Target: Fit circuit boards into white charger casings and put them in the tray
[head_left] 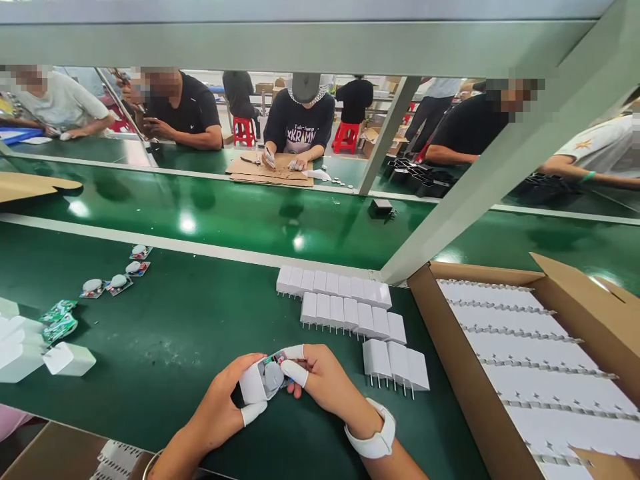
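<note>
Green tabletop (pixel 165 333) fills the lower and middle frame; a glossy green conveyor belt (pixel 225 213) runs across above it, people seated at the far side along the upper frame. Cardboard box (pixel 590 307) at lower right, packed with rows of white chargers, prongs showing in lines. 3 rows of finished white chargers (pixel 350 310) stand in the centre of the frame, touching side by side, prongs toward the camera. More white housings (pixel 67 359) at the left edge, green circuit boards (pixel 59 320) just above them, small round-topped boards (pixel 117 277) further up left.

Bottom centre: left hand (pixel 220 407) cradles an open white charger shell (pixel 263 380), its grip closed around the shell body, finger cots on. Right hand (pixel 325 380), white wristband, presses cot-covered fingertips on the shell's open side, pinching it against the left hand. A board with a round part sits inside the shell.

Step in hand looks like seating the board into the shell. Next move likely needs the board pushed flush and square, both hands steady.
</note>
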A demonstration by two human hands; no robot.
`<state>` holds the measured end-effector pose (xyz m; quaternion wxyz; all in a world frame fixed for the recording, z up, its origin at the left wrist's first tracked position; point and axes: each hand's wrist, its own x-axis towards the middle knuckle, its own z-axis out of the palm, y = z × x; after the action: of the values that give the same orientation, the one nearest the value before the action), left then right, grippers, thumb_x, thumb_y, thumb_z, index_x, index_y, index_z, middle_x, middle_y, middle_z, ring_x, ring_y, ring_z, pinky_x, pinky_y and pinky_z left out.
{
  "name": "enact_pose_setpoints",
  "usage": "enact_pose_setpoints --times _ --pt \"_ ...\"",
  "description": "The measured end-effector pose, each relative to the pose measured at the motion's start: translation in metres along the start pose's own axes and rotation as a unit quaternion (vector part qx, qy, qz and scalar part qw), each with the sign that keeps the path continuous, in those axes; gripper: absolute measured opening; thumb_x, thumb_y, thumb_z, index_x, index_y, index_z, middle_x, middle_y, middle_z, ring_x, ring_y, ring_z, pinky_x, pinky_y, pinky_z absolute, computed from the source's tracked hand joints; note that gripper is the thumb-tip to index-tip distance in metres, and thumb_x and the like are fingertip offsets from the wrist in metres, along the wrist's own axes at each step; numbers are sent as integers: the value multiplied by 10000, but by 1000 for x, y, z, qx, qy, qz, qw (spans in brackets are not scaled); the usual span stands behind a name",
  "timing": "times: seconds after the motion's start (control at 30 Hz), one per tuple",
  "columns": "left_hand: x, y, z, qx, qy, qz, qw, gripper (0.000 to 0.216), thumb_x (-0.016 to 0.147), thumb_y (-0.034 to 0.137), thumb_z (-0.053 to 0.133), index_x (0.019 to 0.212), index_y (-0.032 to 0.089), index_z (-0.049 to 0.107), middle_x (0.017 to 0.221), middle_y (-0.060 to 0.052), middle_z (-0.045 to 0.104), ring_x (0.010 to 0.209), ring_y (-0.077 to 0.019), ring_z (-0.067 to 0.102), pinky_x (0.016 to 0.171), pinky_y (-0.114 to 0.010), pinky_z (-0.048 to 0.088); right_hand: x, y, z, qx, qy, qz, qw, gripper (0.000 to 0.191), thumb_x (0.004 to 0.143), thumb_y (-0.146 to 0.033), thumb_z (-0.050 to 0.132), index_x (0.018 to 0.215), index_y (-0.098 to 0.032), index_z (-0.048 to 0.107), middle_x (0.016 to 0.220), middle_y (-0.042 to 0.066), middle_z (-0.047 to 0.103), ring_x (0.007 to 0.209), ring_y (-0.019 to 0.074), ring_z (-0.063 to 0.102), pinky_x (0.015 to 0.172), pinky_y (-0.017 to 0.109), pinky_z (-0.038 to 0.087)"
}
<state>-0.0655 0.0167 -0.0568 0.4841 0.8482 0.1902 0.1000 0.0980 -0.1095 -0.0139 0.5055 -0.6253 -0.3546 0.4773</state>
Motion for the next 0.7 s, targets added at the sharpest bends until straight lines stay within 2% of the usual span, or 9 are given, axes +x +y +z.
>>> enact_pose_setpoints --times 0.3,0.7 --pt "-2 -6 0 17 19 18 1000 478 696 188 599 1170 180 537 1174 -120 665 1025 -244 652 900 -394 530 4 14 5 16 27 16 999 224 794 -292 578 864 -114 695 591 2 582 490 98 535 488 208 436" --pt "-3 -9 0 36 34 67 997 473 697 157 636 1160 199 545 1125 -108 687 977 -231 674 842 -353 562 2 14 8 46 32 41 998 191 752 -291 653 827 -117 676 594 -6 596 495 95 545 487 206 444"
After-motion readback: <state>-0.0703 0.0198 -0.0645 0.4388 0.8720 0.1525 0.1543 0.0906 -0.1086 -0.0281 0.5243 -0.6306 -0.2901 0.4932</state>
